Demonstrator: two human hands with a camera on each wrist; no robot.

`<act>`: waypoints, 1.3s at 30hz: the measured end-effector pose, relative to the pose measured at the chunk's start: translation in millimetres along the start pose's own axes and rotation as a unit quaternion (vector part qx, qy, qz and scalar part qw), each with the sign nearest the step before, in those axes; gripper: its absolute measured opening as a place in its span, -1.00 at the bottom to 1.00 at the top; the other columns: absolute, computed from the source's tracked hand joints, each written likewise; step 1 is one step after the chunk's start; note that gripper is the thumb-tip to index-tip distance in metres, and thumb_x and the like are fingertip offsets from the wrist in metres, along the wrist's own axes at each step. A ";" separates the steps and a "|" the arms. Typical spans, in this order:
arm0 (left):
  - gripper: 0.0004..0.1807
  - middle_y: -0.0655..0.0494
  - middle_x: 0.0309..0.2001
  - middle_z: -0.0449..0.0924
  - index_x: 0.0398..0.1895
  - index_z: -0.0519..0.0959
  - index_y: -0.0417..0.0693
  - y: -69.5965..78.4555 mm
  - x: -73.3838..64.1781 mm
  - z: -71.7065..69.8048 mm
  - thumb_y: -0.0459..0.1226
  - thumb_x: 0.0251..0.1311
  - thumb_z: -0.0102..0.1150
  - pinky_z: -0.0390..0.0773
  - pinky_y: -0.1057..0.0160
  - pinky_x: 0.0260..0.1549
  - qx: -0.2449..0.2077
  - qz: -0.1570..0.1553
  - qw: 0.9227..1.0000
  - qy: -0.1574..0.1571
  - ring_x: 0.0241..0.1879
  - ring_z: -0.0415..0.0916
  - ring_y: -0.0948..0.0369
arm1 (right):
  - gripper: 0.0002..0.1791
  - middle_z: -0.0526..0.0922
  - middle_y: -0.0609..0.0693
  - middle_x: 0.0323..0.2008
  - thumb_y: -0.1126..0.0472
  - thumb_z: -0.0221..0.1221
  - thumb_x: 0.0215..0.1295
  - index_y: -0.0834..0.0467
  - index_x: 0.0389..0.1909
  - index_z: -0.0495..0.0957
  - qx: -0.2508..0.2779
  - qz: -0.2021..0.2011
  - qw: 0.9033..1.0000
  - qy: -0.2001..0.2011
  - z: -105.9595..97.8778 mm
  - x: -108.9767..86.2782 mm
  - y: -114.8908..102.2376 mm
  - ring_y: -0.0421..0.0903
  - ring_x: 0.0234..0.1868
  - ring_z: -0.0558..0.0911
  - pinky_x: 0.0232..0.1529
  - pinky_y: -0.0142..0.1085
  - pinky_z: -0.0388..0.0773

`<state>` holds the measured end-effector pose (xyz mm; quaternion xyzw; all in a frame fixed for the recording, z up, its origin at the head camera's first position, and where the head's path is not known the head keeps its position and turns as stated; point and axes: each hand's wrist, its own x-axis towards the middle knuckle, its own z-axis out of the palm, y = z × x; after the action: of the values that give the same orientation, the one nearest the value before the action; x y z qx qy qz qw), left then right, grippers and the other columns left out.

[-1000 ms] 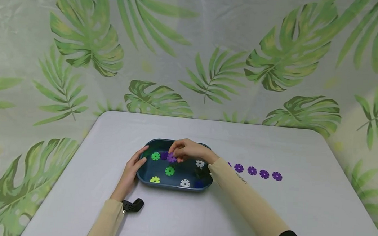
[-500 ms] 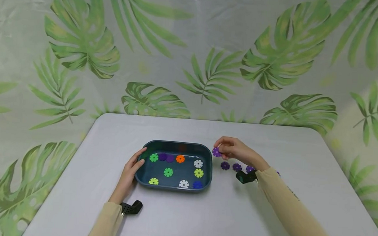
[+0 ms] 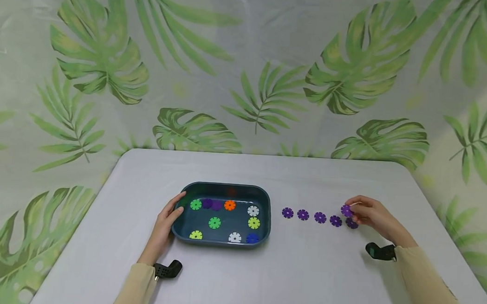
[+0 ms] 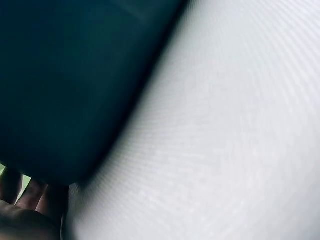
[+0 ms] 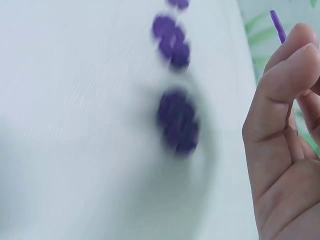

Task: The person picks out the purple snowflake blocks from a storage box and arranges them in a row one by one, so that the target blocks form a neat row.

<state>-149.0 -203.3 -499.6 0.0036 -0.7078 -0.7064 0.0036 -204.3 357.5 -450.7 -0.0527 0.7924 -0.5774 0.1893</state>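
My right hand [image 3: 369,218] pinches a purple notched plastic disc [image 3: 346,210] between thumb and fingers, just above the right end of a row of purple discs [image 3: 320,217]. In the right wrist view the pinched disc [image 5: 278,26] shows edge-on past the fingertips, and the discs on the table [image 5: 178,121] look blurred. At the left end of a dark teal tray [image 3: 207,190], my left hand [image 3: 165,221] holds the rim, its thumb on the edge. Several fingers [image 4: 32,194] appear beyond the tray wall in the left wrist view.
Inside the tray lie green discs [image 3: 214,223], an orange disc [image 3: 229,205], white discs [image 3: 235,237], yellow discs [image 3: 254,223], a blue disc [image 3: 252,238] and purple discs [image 3: 216,205]. A white cloth covers the table [image 3: 219,280]; a leaf-patterned backdrop [image 3: 215,66] hangs behind.
My right hand has lifted the purple disc out of the tray and carried it right, past the row to its far end. My left hand stays at the tray.
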 end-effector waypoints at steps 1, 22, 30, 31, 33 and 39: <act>-0.53 0.15 0.46 0.02 0.40 0.28 0.08 -0.5 -0.2 -0.3 -0.26 0.46 -0.11 -0.13 0.05 0.37 0.000 0.002 1.000 -0.001 0.44 -0.14 0.20 | -0.66 0.50 0.02 -0.41 0.22 -0.02 0.47 0.45 0.02 0.34 -0.003 0.006 1.000 0.010 -5.5 -4.2 5.9 -0.16 -0.45 0.52 -0.34 -0.29 0.57; -0.53 0.14 0.46 0.02 0.40 0.29 0.09 -0.9 -2.0 -1.3 -0.24 0.45 -0.09 -0.10 0.05 0.37 0.000 -0.001 1.000 0.007 0.44 -0.13 0.19 | -0.62 0.51 0.31 -0.20 0.25 -0.08 0.48 0.53 0.05 0.34 -0.114 -0.009 0.989 0.093 9.1 -8.2 -0.6 -0.10 -0.45 0.59 -0.37 -0.26 0.62; -0.53 0.16 0.46 0.04 0.40 0.28 0.06 0.3 0.2 0.0 -0.28 0.46 -0.11 -0.12 0.08 0.37 -0.002 0.001 1.000 0.003 0.44 -0.14 0.22 | -0.61 0.48 0.23 -0.21 0.20 -0.05 0.49 0.49 0.06 0.34 -0.031 -0.066 0.997 -0.001 72.8 25.3 -54.4 -0.03 -0.35 0.58 -0.24 -0.22 0.61; -0.53 0.15 0.46 0.03 0.41 0.27 0.05 1.4 0.1 0.4 -0.29 0.46 -0.11 -0.13 0.08 0.37 -0.003 0.000 1.000 0.002 0.44 -0.14 0.22 | -0.61 0.47 0.21 -0.20 0.20 -0.05 0.49 0.48 0.06 0.35 -0.023 -0.069 0.997 -0.013 82.0 30.7 -60.6 -0.05 -0.35 0.57 -0.23 -0.22 0.60; -0.52 0.11 0.46 0.01 0.41 0.26 0.01 6.4 -1.3 1.7 -0.30 0.46 -0.12 -0.14 0.06 0.38 -0.003 0.000 1.000 -0.002 0.45 -0.16 0.19 | -0.62 0.48 0.18 -0.20 0.21 -0.04 0.48 0.47 0.06 0.36 -0.002 -0.069 0.997 -0.034 101.0 41.6 -72.8 -0.06 -0.35 0.57 -0.21 -0.22 0.60; -0.50 0.02 0.47 -0.02 0.43 0.21 -0.10 24.3 -9.4 5.6 -0.31 0.45 -0.12 -0.13 0.02 0.37 0.005 -0.004 1.000 -0.009 0.45 -0.17 0.12 | -0.66 0.49 0.24 -0.15 0.21 -0.01 0.46 0.40 0.05 0.41 0.033 -0.065 0.993 -0.097 158.7 72.4 -105.1 -0.08 -0.36 0.56 -0.24 -0.25 0.60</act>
<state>-139.7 -197.5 -475.3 -0.0001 -0.7110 -0.7031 -0.0060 -228.0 159.1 -411.2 -0.1534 0.7455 -0.6069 0.2288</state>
